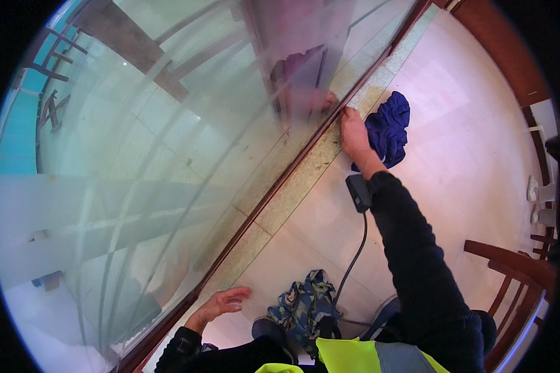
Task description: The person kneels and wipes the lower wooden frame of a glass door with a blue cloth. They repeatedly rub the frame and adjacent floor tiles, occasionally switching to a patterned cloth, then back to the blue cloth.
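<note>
A large glass pane [205, 116] with smears and streaks stands in a dark red-brown frame [280, 183] on a speckled stone sill [303, 186]. My right hand [354, 133] reaches far forward, its fingertips bent against the frame's lower edge and the sill. Whether anything small is pinched there is hidden. Beside that hand a crumpled dark blue cloth [389, 128] lies on the floor. My left hand [221, 303] hovers near the sill at the lower left, fingers apart and holding nothing. Between my feet is a bunched patterned cloth [308, 298].
A black box [358, 192] sits by my right wrist, its cable [361, 247] running back towards me. To the right stands a wooden chair [518, 270]. A red-brown wooden panel [504, 46] borders the pale tiled floor [452, 154]. Beyond the glass are chairs [51, 56].
</note>
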Tool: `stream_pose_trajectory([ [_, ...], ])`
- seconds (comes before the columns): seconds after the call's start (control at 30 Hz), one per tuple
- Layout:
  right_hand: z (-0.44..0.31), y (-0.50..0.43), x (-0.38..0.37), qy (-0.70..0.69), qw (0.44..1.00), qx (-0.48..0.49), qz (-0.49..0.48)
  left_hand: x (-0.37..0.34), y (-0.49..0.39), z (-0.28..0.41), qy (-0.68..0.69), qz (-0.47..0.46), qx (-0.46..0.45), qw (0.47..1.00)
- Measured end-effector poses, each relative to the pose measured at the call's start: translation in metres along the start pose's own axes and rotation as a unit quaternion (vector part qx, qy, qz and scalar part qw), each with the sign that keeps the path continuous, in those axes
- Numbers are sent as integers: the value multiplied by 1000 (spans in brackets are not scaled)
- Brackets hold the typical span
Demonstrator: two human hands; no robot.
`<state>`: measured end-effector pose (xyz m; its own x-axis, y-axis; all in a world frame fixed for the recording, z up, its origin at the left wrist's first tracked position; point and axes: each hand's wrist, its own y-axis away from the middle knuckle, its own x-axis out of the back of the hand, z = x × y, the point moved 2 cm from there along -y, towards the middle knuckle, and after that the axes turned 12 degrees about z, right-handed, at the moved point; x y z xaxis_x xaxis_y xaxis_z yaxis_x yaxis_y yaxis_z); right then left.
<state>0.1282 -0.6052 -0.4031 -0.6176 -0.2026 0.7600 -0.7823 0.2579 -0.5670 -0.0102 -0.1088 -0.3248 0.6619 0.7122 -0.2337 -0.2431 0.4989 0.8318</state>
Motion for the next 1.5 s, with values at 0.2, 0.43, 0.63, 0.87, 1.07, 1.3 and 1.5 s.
stream_pose_trajectory([
  [0.2, -26, 25, 11, -93, 963, 163, -192, -1, -10, 4, -16, -19, -21, 999],
  [0.43, -24, 23, 3, -113, 980, -144, -83, -2, -7, 3, -4, -11, -3, 1000],
  [0.63, -38, 21, 15, -138, 983, -3, -121, -2, -11, 4, -34, -12, -26, 999],
  [0.87, -46, 28, 11, -110, 979, 85, -151, -2, -10, 3, -63, -5, -52, 997],
  [1.07, -45, 23, 18, -82, 994, -18, -67, -2, -8, 2, -36, 0, -25, 999],
  [1.3, -48, 27, 30, -127, 973, -132, -137, 3, -10, -1, -39, -4, -32, 999],
  [1.5, -16, 37, 29, -87, 989, 116, -42, 3, -9, -5, -16, 1, -10, 1000],
])
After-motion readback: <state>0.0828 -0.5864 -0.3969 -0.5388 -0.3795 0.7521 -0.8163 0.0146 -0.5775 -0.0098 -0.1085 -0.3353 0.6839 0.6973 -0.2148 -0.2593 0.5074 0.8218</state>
